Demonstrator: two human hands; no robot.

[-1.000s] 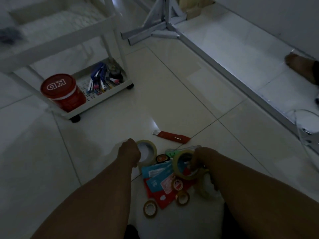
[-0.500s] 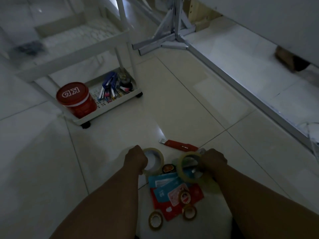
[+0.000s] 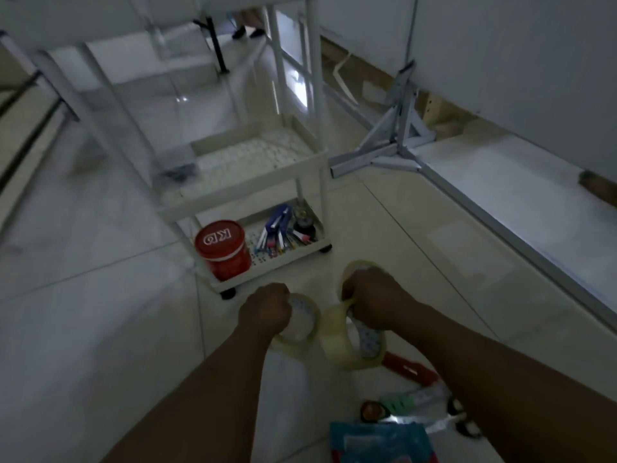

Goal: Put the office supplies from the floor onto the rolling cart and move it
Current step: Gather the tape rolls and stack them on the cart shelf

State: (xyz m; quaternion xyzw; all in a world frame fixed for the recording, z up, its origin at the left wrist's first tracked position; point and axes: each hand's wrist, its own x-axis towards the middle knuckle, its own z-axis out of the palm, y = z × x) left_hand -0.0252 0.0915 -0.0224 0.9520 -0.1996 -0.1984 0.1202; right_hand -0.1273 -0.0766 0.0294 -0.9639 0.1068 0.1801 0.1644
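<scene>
My left hand (image 3: 267,310) grips a clear tape roll (image 3: 300,325) lifted off the floor. My right hand (image 3: 370,300) holds two larger yellowish tape rolls (image 3: 337,345), one hanging below the fist and one edge showing above it. Both hands are just in front of the white rolling cart (image 3: 267,265). Its bottom shelf carries a red tub (image 3: 223,250), pens (image 3: 277,233) and a small dark jar. On the floor near me lie a red utility knife (image 3: 409,367), blue packets (image 3: 380,442), a green-labelled item and scissors (image 3: 462,422).
A white metal frame with a cross foot (image 3: 397,152) runs along the floor at the right, beside a white wall panel. Black-legged furniture stands behind the cart. Someone's foot (image 3: 597,187) shows at the far right. Pale tiled floor lies to the left.
Both hands have lifted their tape rolls off the floor and carried them forward toward the cart. My view has tilted up, and the rest of the pile now lies near the frame's bottom edge.
</scene>
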